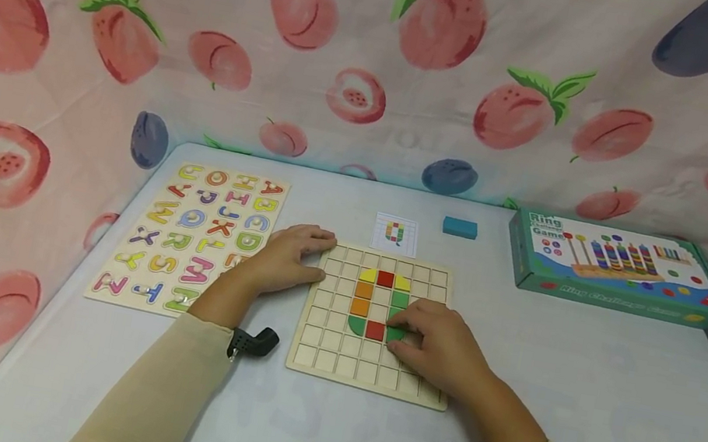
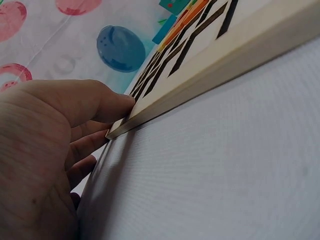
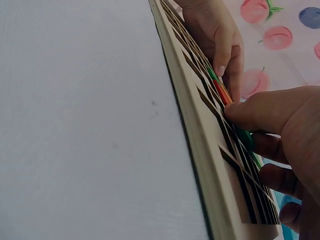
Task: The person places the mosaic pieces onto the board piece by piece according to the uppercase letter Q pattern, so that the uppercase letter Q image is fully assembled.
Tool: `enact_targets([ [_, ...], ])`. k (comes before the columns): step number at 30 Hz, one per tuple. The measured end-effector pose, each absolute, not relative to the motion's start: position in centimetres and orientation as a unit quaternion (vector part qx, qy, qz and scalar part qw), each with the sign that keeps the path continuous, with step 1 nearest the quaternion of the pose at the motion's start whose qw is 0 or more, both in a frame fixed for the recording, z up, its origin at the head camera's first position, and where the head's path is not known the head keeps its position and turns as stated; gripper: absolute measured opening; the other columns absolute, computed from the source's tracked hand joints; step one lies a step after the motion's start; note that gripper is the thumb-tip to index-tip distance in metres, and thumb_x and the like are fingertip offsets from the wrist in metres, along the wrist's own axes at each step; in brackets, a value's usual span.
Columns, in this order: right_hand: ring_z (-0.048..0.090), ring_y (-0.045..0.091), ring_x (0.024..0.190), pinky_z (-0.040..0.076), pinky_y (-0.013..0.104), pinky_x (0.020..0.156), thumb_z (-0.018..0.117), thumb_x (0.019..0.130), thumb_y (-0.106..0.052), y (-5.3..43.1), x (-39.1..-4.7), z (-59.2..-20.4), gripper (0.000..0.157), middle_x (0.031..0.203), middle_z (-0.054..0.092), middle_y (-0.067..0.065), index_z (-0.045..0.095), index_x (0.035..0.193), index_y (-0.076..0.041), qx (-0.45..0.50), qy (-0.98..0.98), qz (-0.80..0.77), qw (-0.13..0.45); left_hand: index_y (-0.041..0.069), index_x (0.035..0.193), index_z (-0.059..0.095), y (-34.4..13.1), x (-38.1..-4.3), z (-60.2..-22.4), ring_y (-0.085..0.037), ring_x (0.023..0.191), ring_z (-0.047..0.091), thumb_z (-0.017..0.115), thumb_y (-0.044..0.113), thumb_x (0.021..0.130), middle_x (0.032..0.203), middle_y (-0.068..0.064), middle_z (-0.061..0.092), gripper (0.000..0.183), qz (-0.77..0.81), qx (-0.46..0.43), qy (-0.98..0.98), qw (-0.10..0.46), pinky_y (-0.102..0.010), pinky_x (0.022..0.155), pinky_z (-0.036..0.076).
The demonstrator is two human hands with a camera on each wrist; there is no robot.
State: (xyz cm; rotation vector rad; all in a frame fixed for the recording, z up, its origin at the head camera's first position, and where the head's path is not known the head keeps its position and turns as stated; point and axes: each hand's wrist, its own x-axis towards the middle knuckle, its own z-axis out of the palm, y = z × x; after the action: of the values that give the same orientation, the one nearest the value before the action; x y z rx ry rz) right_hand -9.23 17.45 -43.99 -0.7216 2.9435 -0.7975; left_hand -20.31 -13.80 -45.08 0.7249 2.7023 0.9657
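Note:
A wooden grid board [image 1: 322,362] lies on the table with coloured tiles set in a ring: yellow corner tiles, a red tile [image 1: 385,279] at the top, orange tiles [image 1: 359,306] on the left, green tiles [image 1: 398,299] on the right. At the lower right of the ring, my right hand [image 1: 445,348] pinches a green tile [image 3: 246,139] between thumb and fingers, low over the grid. The fingers partly cover this tile. My left hand [image 1: 283,260] rests at the board's upper left corner, its thumb [image 2: 117,106] on the edge and its fingers extended.
Behind the board lies a printed pattern card [image 1: 408,245], with a blue block [image 1: 460,228] to its right. A wooden alphabet puzzle [image 1: 130,260] lies to the left, partly under my left forearm. A green Ring Challenge Game box [image 1: 617,301] lies at the back right.

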Motion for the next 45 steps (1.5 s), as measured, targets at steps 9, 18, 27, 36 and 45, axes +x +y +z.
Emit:
enact_targets([
  [9,0.067,0.018,0.104,0.05,0.043,0.092,0.091,0.085,-0.026,16.8,-8.7,-43.8,0.03,0.103,0.07,-0.007,0.085,0.114,-0.021,-0.198,0.952,-0.233,-0.012,0.011,0.155,0.059,-13.9,-20.3,-45.0,-0.026,0.159,0.032,0.079,0.024,0.094,0.163,-0.002,0.05,0.065,0.323,0.242,0.91,0.09,-0.055,0.128,0.014],
  [18,0.064,0.016,0.099,0.049,0.039,0.086,0.087,0.087,-0.021,16.9,-8.3,-44.0,0.029,0.109,0.072,-0.007,0.084,0.116,-0.021,-0.169,0.945,-0.281,-0.004,0.012,0.154,0.06,-13.8,-20.4,-45.0,-0.026,0.159,0.031,0.078,0.025,0.094,0.163,-0.002,0.05,0.064,0.318,0.245,0.911,0.088,-0.056,0.128,0.015],
  [27,0.053,0.014,0.078,0.044,0.027,0.064,0.083,0.09,-0.013,18.8,-7.6,-43.5,0.025,0.101,0.068,-0.008,0.082,0.114,-0.018,-0.137,0.925,-0.355,0.005,0.011,0.155,0.059,-13.7,-20.3,-45.0,-0.027,0.159,0.032,0.078,0.024,0.095,0.164,-0.002,0.05,0.065,0.32,0.243,0.911,0.093,-0.056,0.128,0.014],
  [36,0.054,0.012,0.083,0.047,0.029,0.07,0.084,0.089,-0.014,22.4,-6.2,-43.2,0.024,0.101,0.068,-0.012,0.082,0.112,-0.022,-0.138,0.939,-0.315,-0.018,0.011,0.155,0.059,-13.7,-20.3,-45.0,-0.027,0.158,0.032,0.078,0.024,0.094,0.163,-0.002,0.05,0.065,0.321,0.24,0.911,0.092,-0.055,0.128,0.014],
  [45,0.057,0.008,0.087,0.052,0.029,0.075,0.088,0.088,-0.017,26.0,-4.0,-43.5,0.027,0.107,0.068,-0.014,0.081,0.113,-0.023,-0.141,0.948,-0.284,-0.028,0.012,0.155,0.059,-13.7,-20.3,-45.0,-0.026,0.159,0.031,0.079,0.024,0.094,0.163,-0.001,0.05,0.065,0.321,0.238,0.912,0.09,-0.054,0.129,0.014],
])
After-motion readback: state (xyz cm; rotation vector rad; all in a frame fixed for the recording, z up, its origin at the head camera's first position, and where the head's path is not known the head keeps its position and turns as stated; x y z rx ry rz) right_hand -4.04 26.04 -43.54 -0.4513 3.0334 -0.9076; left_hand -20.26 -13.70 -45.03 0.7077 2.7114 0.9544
